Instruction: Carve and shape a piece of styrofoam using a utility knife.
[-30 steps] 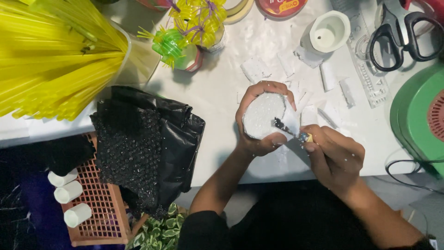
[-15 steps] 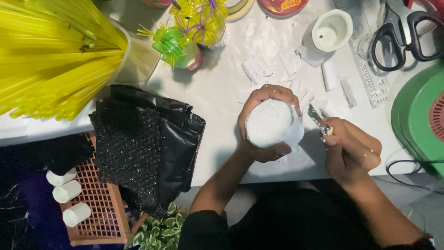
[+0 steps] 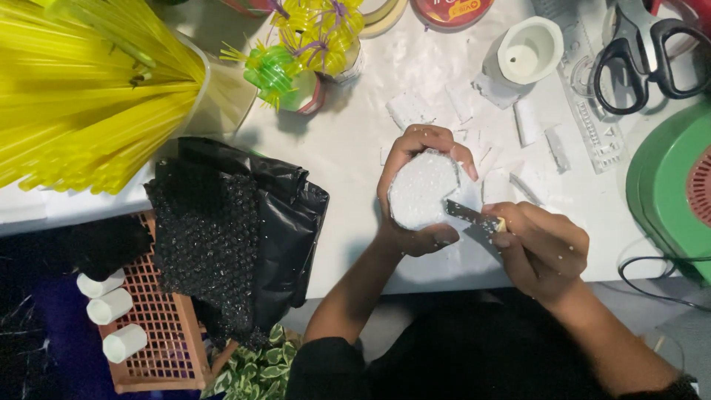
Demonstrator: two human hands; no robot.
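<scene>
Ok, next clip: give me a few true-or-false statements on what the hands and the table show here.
1. The left hand holds a white foam piece. True.
2. The right hand holds scissors. False: it holds a small blade whose tip meets the foam; the scissors lie untouched at the table's top right.
3. Yellow straws fill the top left. True.
4. The black bag lies right of the hands. False: it lies to their left.
5. White foam scraps litter the table. True.
</scene>
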